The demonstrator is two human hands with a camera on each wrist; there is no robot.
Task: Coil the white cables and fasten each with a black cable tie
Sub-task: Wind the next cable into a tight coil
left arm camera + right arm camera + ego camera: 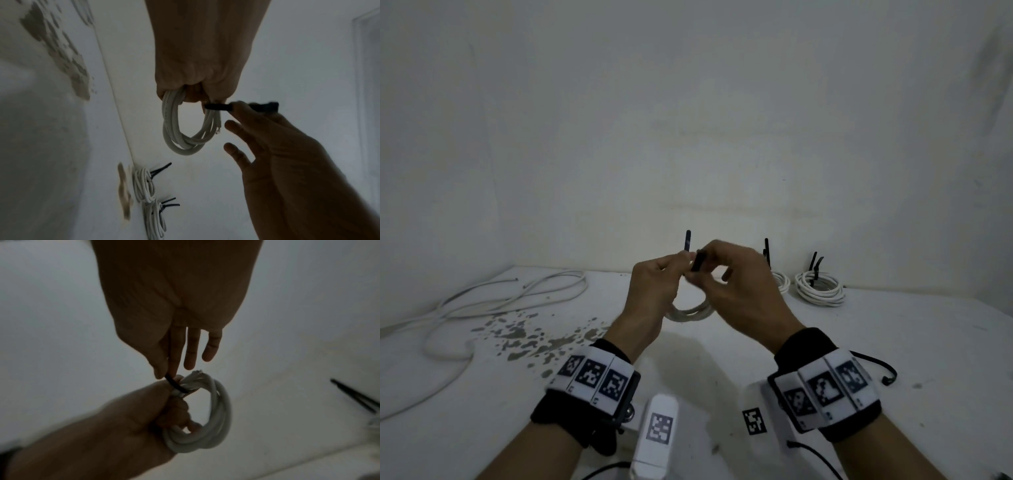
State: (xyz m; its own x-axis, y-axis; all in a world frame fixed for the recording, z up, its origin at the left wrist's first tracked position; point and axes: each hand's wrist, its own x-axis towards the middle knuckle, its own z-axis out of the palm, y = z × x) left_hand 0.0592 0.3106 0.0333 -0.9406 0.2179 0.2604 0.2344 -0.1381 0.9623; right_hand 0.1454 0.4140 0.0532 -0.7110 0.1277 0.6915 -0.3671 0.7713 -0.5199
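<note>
My left hand [654, 284] grips a coiled white cable [690, 313] above the table; the coil [180, 129] hangs below its curled fingers. A black cable tie [697, 262] wraps the top of the coil [207, 418]. My right hand [726, 270] pinches the tie [174, 384] between thumb and forefinger, its other fingers [192, 352] straight. One end of the tie [687, 240] sticks up past my left hand. In the left wrist view the tie [218, 107] runs sideways from the coil into my right hand [267, 138].
Two coiled cables fastened with black ties [820, 287] lie at the back right by the wall, also seen as coils [144, 185] in the left wrist view. A loose white cable [493, 301] sprawls at the left. Worn patches [524, 339] mark the table.
</note>
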